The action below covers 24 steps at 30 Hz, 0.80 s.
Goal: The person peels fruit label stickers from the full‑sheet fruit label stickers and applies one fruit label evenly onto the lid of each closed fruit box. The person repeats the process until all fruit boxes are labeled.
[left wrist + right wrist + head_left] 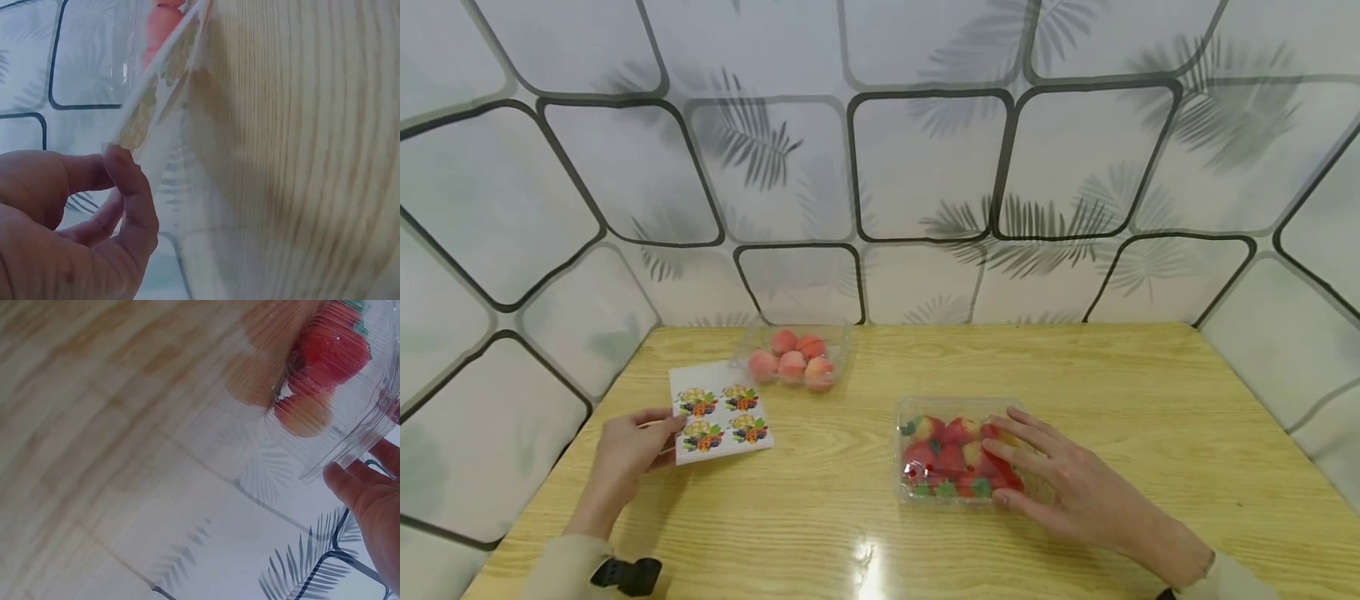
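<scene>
My left hand (632,450) pinches the left edge of a white sticker sheet (715,457) printed with several colourful fruit pictures. In the left wrist view the thumb and forefinger (134,187) meet at the corner of the sheet (162,94), seen nearly edge-on. A clear plastic box (904,492) of red strawberries (951,458) stands on the table to the right. Over its right side lies my right hand (1075,483), fingers spread and fairly straight, touching the box. The right wrist view shows fingertips at the edge of the clear box (350,450).
A second clear box (842,342) holding several pinkish-red peach-like fruits (792,367) stands behind the sheet, near the back edge of the wooden table (820,517). A patterned white curtain or wall (925,167) encloses the table at the back and sides.
</scene>
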### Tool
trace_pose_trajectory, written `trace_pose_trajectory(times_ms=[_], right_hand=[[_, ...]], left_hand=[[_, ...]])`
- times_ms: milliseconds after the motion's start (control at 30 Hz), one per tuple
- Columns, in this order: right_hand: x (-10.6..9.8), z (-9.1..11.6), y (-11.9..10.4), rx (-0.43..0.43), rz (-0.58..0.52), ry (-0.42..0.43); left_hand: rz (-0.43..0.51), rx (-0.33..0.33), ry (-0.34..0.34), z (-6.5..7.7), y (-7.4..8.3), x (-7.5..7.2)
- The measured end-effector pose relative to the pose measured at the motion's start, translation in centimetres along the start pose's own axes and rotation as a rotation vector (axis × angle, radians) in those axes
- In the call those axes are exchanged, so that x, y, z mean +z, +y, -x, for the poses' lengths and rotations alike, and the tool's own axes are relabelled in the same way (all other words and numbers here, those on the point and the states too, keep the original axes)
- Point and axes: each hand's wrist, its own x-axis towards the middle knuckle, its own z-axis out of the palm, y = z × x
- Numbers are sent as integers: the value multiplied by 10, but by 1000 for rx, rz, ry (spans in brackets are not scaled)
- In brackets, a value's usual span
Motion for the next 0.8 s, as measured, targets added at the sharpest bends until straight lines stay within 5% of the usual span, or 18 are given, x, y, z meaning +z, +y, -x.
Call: trace_pose_trajectory(times_ms=[200, 800], right_hand=[[0, 0, -1, -4, -3, 9], [-1, 0, -1, -3, -11, 6]], left_hand=[[44, 53, 125, 9, 1, -10], [92, 90, 250, 30, 9, -21]])
